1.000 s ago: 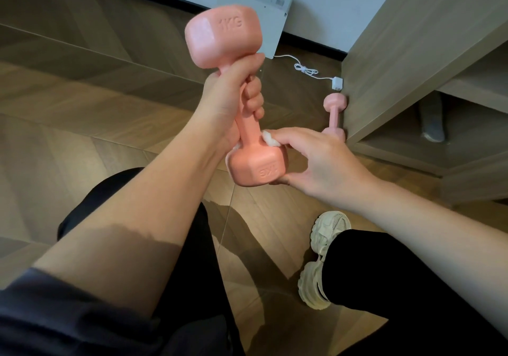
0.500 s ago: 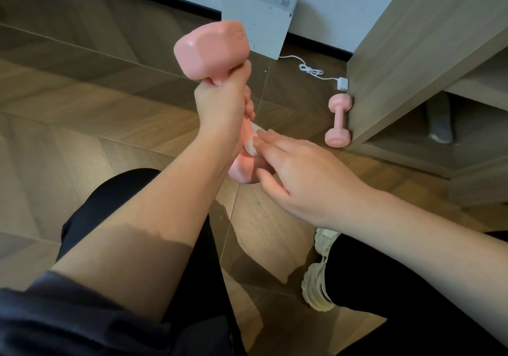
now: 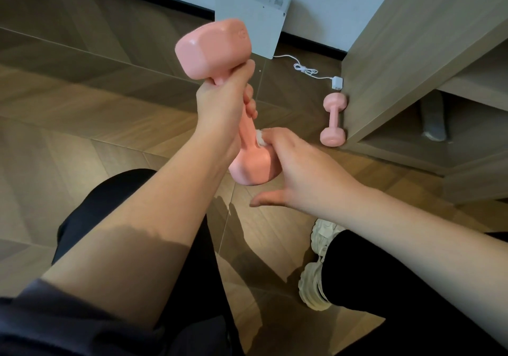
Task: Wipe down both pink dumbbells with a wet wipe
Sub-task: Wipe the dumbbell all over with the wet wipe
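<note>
Item 1: dumbbell (image 3: pixel 214 50), pink. Held off the floor, tilted, one head up and away, the other low and near. The left hand (image 3: pixel 222 102) grips the handle just under the upper head, fingers wrapped round it and hiding most of the bar.

Item 2: wipe (image 3: pixel 260 137), white, bunched small. The fingers of the right hand (image 3: pixel 291 168) press it where the handle meets the lower head; the thumb is splayed clear and touches nothing. Most of the wipe is hidden under the fingertips.

Item 3: second dumbbell (image 3: pixel 333 119), pink. It lies on the wood floor (image 3: pixel 82 108), touching the cabinet (image 3: pixel 412 53) side.

Surroundings: a white box (image 3: pixel 251 23) leans on the wall, partly behind the upper head. Its cable (image 3: pixel 305 69) runs to a plug (image 3: pixel 337 82) just beyond the second dumbbell. A pale shoe (image 3: pixel 316 273) sits below the right forearm. A grey object (image 3: pixel 433 119) stands in the cabinet's lower shelf, unidentifiable.
</note>
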A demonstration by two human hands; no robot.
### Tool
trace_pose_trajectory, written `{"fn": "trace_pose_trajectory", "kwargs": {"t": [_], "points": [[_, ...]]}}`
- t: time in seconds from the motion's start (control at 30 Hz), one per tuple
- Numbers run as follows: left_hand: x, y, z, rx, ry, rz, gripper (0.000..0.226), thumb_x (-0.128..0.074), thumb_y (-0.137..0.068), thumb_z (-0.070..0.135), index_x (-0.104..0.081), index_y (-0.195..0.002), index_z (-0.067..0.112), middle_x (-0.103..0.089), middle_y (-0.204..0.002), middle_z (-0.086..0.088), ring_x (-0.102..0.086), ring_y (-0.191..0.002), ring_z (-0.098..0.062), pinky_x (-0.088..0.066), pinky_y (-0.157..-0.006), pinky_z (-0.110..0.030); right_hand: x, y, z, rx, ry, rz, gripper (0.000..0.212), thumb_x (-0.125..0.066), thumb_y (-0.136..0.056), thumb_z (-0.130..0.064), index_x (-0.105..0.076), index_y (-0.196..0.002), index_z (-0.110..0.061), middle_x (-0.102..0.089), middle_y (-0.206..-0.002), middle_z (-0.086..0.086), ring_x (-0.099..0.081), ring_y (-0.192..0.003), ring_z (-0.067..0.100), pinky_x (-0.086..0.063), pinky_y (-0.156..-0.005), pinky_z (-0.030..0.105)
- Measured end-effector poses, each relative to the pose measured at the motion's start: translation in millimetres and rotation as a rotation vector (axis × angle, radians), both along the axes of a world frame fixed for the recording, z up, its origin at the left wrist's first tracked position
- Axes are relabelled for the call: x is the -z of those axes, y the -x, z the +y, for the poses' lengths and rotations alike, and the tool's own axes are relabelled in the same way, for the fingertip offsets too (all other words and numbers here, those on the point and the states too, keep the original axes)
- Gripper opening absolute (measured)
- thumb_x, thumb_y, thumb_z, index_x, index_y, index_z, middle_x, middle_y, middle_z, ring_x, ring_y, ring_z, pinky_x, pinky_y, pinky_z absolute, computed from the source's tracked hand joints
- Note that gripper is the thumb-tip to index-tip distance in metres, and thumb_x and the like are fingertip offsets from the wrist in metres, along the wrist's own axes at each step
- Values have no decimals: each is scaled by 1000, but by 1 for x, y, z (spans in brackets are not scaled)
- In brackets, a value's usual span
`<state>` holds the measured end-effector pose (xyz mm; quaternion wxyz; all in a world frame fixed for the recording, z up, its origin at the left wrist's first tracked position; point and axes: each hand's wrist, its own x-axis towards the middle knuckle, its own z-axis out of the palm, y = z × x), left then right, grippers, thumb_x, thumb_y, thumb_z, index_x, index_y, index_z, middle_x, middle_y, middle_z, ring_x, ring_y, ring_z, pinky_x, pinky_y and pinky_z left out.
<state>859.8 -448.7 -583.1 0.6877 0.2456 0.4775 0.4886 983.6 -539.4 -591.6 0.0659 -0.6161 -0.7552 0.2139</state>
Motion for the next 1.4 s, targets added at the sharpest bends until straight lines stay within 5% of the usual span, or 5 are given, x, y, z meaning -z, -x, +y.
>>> {"fn": "trace_pose_trajectory", "kwargs": {"t": [0.33, 0.6, 0.73, 1.03, 1.4], "points": [[0, 15, 11, 366, -21, -431, 30, -61, -88, 24, -55, -59, 16, -73, -90, -6, -70, -86, -23, -57, -72, -32, -12, -16, 6, 46, -1, 348, 62, -84, -54, -52, -53, -102, -29, -60, -89, -18, -56, -86, 0, -40, -76, 15], [-1, 6, 7, 313, -7, -273, 43, -53, -94, 20, -40, -53, 21, -31, -42, 7, -28, -37, -8, -30, -39, -21, -13, -12, 3, 4, -77, 228, 52, -90, -61, -33, -59, -99, -17, -65, -95, -6, -62, -91, 16, -30, -87, 7], [1, 5, 5, 204, 20, -178, 38, -56, -92, 19, -39, -59, 19, -31, -44, 5, -27, -37, -10, -30, -40, -21, -7, -7, -2, -26, -176, 178, 49, -87, -67, -25, -58, -104, -11, -61, -101, -1, -60, -92, 20, -49, -76, 43], [4, 3, 1, -23, 30, -9, 19, -70, -88, 24, -55, -86, 12, -46, -51, 3, -42, -43, -12, -39, -46, -25, 5, -4, 0, -222, -385, -55, 53, -66, -68, 16, -59, -116, -4, -61, -108, 14, -60, -90, 36, -48, -71, 48], [8, 3, 5, -102, 23, 28, 23, -72, -86, 25, -54, -78, 14, -48, -54, 1, -44, -46, -13, -43, -51, -26, -11, 10, -4, -121, -310, -114, 32, -58, -92, -32, -65, -112, -8, -66, -114, 7, -62, -102, 25, -43, -103, 41]]}}
